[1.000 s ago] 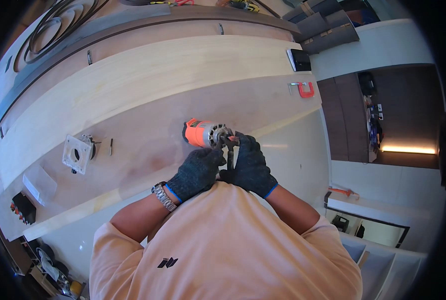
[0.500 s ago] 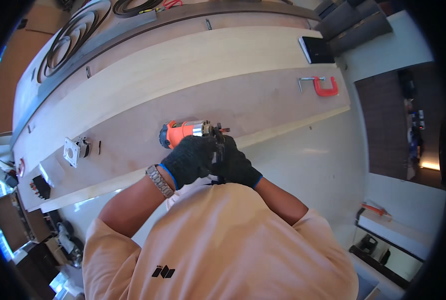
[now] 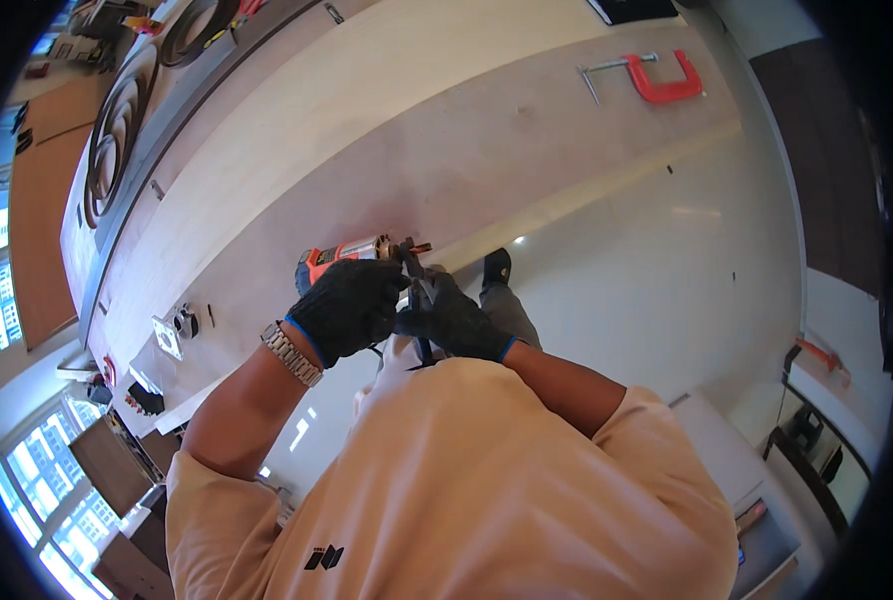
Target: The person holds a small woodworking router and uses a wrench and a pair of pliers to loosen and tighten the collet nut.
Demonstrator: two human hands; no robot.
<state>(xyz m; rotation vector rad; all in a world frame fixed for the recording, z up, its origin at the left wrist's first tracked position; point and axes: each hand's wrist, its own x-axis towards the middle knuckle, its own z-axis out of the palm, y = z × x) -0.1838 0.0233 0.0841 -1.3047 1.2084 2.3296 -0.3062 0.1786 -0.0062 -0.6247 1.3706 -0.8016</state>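
Note:
An orange router motor (image 3: 342, 256) with a silver end lies on its side at the workbench's near edge. A dark fitting (image 3: 415, 247) shows at its silver end. Both my hands wear dark knitted gloves with blue cuffs. My left hand (image 3: 347, 310) is closed in front of the motor, covering part of it; what its fingers grip is hidden. Beside it, my right hand (image 3: 457, 320) is closed around a dark flat metal tool, seemingly a wrench (image 3: 417, 292), just below the fitting. The two hands nearly meet, and their fingertips are partly hidden.
A router base (image 3: 170, 338) with a pale square plate and a small dark bit (image 3: 210, 315) lie left on the bench (image 3: 527, 110). A red C-clamp (image 3: 662, 82) is at the far right. Coiled edging strips (image 3: 117, 150) lie at the back left. A shoe (image 3: 497, 266) shows below the bench edge.
My view has turned and shifted, so the bench slants more steeply and my leg shows. Both hands stay at the motor; my right hand has turned, uncovering more of the wrench.

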